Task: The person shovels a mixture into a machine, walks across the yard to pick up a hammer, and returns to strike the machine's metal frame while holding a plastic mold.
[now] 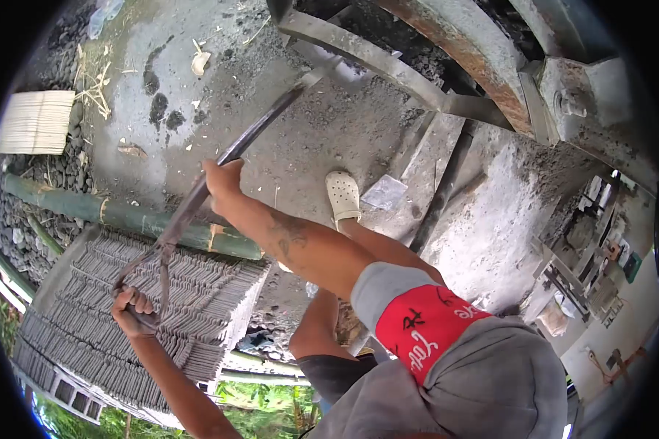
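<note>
A long shovel-like tool (249, 139) runs diagonally from a D-shaped handle at lower left to a metal end near the dark opening at the top. My left hand (135, 311) is closed around the handle's grip. Farther up the shaft, my right hand (223, 186) is wrapped around it, its tattooed forearm reaching from a grey sleeve with a red band (425, 322). The tool's far end (322, 71) meets the edge of a curved metal frame (373, 55), where its tip is partly hidden.
A green bamboo pole (139, 219) lies beside stacked grey ridged sheets (132, 293). My foot in a cream clog (343, 195) is on the concrete floor (271, 175). A dark pipe (444, 186) runs beside it. Heavy rusty metalwork (468, 51) fills the upper right; a slatted mat (34, 122) lies at left.
</note>
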Demonstrator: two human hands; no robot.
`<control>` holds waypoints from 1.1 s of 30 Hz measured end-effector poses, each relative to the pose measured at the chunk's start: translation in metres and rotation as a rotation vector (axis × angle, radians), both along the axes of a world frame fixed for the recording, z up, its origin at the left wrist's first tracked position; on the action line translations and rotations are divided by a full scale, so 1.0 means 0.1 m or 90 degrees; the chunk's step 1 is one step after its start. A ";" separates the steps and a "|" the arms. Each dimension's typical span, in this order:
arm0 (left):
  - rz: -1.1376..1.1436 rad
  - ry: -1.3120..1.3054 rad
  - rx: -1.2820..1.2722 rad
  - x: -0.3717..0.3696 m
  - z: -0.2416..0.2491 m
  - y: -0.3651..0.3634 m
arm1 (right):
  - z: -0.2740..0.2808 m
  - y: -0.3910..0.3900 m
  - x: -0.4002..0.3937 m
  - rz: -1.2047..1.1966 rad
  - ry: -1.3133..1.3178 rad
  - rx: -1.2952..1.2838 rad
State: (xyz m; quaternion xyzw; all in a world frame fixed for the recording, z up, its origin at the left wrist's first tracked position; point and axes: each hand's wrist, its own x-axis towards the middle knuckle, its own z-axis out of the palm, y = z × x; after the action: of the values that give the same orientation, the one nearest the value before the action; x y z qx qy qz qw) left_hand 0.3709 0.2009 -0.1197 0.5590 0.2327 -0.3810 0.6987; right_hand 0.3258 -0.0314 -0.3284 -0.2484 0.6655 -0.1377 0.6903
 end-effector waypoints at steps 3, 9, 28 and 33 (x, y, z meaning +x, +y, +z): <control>0.002 0.012 0.006 0.06 -0.16 -0.94 | -0.24 -0.94 -0.01 -0.042 -0.003 -0.088; 0.069 0.067 -0.071 -0.60 -0.73 -1.31 | -0.07 -1.68 -0.53 0.010 -0.087 -0.042; 0.092 -0.015 0.030 -0.16 -0.24 0.68 | 0.13 0.32 0.00 0.008 -0.104 0.084; 0.072 -0.068 -0.071 -0.25 -0.29 -1.40 | 0.08 -1.89 -0.37 0.211 -0.211 0.005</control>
State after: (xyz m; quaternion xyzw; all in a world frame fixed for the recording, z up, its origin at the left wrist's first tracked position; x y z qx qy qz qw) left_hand 0.3462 0.0612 -0.1487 0.5247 0.2043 -0.3231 0.7606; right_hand 0.2892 -0.2209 -0.3204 -0.3252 0.4938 -0.0588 0.8043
